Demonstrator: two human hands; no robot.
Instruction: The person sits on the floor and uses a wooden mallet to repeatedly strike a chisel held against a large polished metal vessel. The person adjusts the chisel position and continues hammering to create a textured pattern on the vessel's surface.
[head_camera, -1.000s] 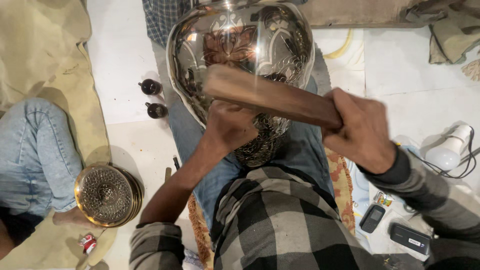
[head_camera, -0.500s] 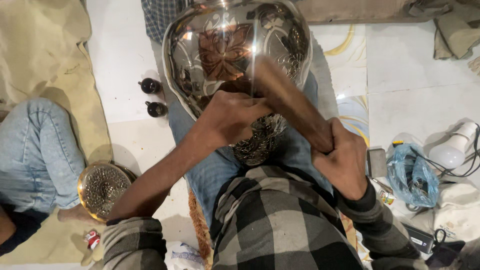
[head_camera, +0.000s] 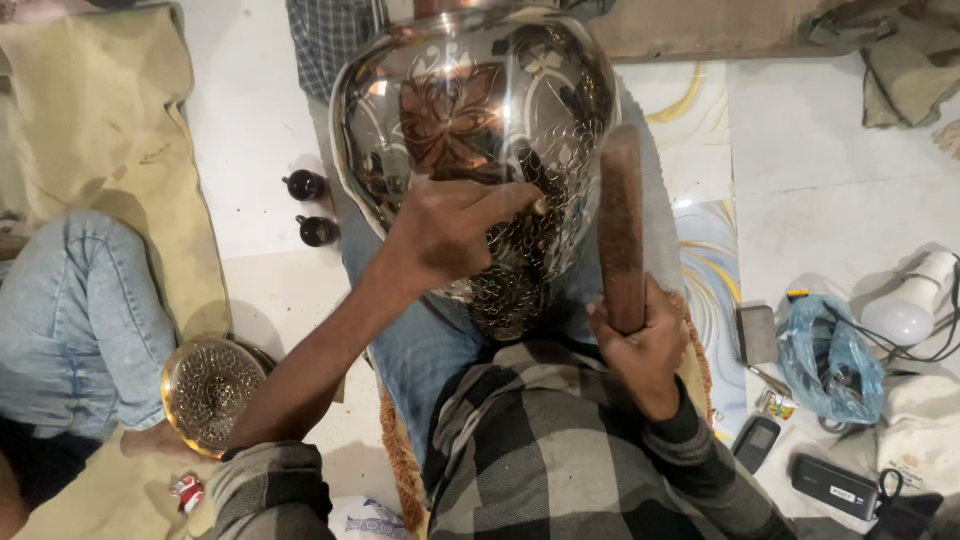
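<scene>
The engraved metal pot (head_camera: 470, 130) lies across the person's lap. The left hand (head_camera: 440, 235) rests on its belly, its grip pinched on a small punch (head_camera: 538, 205) against the surface. The right hand (head_camera: 640, 345) is clamped around a wooden mallet (head_camera: 620, 220), held upright beside the pot.
</scene>
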